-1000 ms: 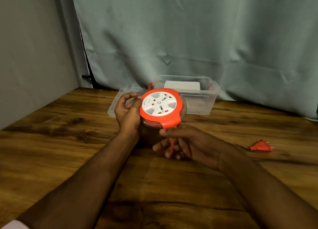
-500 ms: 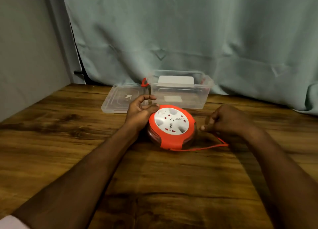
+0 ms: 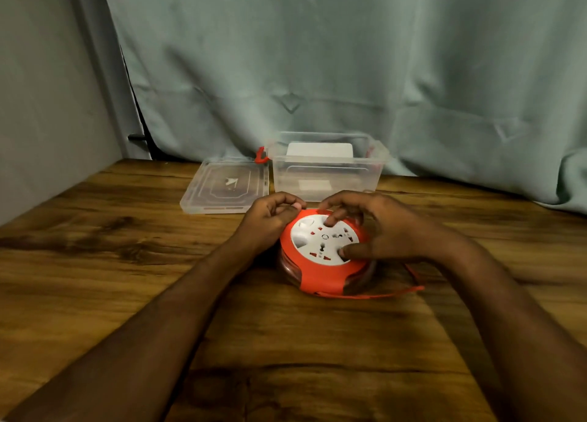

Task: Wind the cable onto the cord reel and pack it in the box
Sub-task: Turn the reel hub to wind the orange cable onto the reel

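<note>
While the reel (image 3: 325, 256) lies flat on the desk (image 3: 95, 263), just in front of the open box (image 3: 327, 170) and its lid (image 3: 225, 185), both hands rest on it: the left hand (image 3: 270, 218) curls against the far-left rim, fingers bent; the right hand (image 3: 374, 228) spreads over the white socket face, fingertips (image 3: 330, 220) pressing there. A loose run of cable (image 3: 381, 294) trails from the front edge toward the right. Judged from its rigid plastic shell, the reel should handle as stiff, smooth and moderately heavy; the rim suits a two-handed hold. The cable looks thin and limp, prone to snagging.
</note>
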A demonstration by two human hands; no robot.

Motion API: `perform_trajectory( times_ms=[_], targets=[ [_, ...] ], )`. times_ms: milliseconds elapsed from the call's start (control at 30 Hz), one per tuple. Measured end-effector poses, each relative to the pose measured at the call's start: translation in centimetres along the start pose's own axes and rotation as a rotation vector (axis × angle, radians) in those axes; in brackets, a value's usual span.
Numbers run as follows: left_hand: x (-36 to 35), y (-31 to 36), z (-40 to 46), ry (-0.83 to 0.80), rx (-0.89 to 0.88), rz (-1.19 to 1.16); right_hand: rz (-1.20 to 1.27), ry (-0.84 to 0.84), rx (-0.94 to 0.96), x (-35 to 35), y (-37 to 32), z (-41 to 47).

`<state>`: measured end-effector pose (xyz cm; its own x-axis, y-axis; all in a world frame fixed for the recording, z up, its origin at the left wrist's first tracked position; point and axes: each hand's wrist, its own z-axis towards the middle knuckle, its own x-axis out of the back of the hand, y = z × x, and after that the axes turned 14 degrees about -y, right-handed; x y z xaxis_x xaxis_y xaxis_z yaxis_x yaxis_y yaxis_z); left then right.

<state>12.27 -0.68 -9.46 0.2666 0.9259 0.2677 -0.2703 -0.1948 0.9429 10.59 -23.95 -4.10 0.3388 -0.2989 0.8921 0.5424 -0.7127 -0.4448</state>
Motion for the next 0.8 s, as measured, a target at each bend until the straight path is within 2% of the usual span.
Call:
perform_trajectory(
  times_ms=[100, 267, 533, 633, 800],
  targets=[
    [0.0, 0.1, 0.0, -0.039, -0.009, 0.015, 0.062, -0.041, -0.005, -0.4, -0.1, 0.0],
    [-0.2, 0.0, -0.1, 0.001, -0.029, 0.015, 0.132, 0.013, -0.006, -0.4, -0.9, -0.4],
    [-0.2, 0.2, -0.3, 0.010, -0.048, -0.002, -0.075, 0.061, -0.045, -1.0, -2.7, -0.2],
    [-0.2, 0.1, -0.1, 0.037, -0.041, -0.002, -0.236, 0.193, -0.074, -2.1, -3.4, 0.3],
    [-0.2, 0.0, 0.1, 0.036, -0.023, 0.008, -0.296, 0.319, -0.115, -3.7, -4.1, 1.4]
  ],
)
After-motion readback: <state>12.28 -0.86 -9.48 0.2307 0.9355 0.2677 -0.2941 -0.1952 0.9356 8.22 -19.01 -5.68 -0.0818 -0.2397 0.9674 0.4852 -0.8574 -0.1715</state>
